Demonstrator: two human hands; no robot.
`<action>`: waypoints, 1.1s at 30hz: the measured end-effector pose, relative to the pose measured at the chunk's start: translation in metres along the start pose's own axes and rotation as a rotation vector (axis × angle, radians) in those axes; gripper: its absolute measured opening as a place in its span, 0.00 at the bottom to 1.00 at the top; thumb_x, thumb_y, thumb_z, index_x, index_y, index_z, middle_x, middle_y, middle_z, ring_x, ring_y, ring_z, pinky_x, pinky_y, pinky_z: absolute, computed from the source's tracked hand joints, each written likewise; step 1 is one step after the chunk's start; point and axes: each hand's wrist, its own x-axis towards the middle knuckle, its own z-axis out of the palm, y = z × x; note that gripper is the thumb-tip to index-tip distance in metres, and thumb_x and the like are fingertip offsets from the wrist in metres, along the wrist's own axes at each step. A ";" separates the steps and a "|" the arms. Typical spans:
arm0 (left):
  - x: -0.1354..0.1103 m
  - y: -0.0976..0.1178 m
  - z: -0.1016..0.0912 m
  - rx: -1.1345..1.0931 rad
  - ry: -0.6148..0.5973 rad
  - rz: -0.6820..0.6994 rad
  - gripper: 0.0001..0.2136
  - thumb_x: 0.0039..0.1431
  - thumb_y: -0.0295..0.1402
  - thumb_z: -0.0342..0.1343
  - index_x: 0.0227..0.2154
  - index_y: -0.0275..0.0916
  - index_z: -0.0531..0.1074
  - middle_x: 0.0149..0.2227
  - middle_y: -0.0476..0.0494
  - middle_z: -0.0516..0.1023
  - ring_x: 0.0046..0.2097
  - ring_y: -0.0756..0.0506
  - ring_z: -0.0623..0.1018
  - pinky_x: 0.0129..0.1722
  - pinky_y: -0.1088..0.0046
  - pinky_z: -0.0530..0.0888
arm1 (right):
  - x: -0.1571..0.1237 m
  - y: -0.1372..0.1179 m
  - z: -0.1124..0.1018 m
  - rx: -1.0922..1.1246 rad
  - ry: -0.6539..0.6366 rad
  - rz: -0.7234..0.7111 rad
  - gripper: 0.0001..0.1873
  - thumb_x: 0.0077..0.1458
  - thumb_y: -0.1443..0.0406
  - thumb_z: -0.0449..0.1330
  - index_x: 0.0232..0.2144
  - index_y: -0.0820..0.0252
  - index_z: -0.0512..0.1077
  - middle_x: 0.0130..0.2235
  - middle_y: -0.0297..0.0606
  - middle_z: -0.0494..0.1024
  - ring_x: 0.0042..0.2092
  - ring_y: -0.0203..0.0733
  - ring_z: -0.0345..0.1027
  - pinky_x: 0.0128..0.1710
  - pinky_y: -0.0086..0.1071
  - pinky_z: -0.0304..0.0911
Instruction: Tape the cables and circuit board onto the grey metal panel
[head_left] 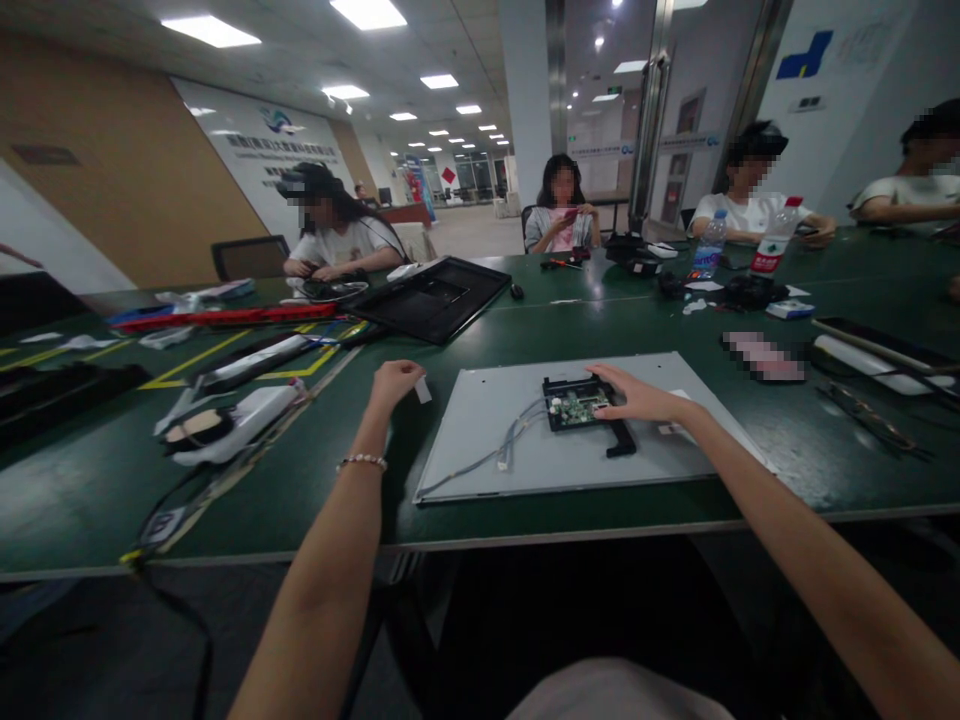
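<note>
A flat grey panel (480, 430) lies on the table in front of me. On its back sits a black plastic bracket (621, 437) with a green circuit board (576, 408) in it. My right hand (637, 395) grips the right side of this bracket, thumb near the board and fingers at the upper edge. Thin grey cables (517, 430) run from the board toward the panel's lower left. Left of the panel, above the table, my left hand (397, 383) is closed with a small white strip (424, 389) pinched in its fingers; its material is unclear.
A black monitor frame (442, 300) lies behind the panel. White devices with cables (232, 425) are at left. Two bottles (772, 245), a phone-like pink object (763, 357) and a white roll-shaped device (870, 365) stand or lie at right. Several people sit around the table (315, 500).
</note>
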 end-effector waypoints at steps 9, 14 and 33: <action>-0.001 -0.008 0.012 0.132 0.142 -0.055 0.19 0.55 0.42 0.54 0.43 0.35 0.78 0.44 0.34 0.79 0.47 0.38 0.77 0.47 0.66 0.71 | 0.000 0.004 0.002 -0.015 0.001 0.000 0.46 0.52 0.44 0.61 0.67 0.44 0.48 0.69 0.39 0.50 0.69 0.56 0.43 0.66 0.55 0.44; 0.005 -0.016 0.019 0.175 0.084 -0.158 0.20 0.58 0.43 0.50 0.44 0.35 0.78 0.49 0.29 0.77 0.52 0.32 0.75 0.48 0.58 0.71 | 0.000 0.002 0.002 -0.007 -0.007 0.006 0.46 0.53 0.43 0.60 0.67 0.45 0.48 0.69 0.39 0.51 0.68 0.56 0.44 0.66 0.55 0.44; 0.001 -0.017 0.013 0.097 0.105 -0.099 0.11 0.49 0.33 0.58 0.37 0.37 0.75 0.41 0.39 0.80 0.43 0.42 0.77 0.42 0.70 0.71 | 0.000 0.004 0.001 -0.005 0.002 -0.006 0.45 0.53 0.43 0.59 0.68 0.43 0.48 0.69 0.38 0.51 0.68 0.57 0.45 0.66 0.56 0.44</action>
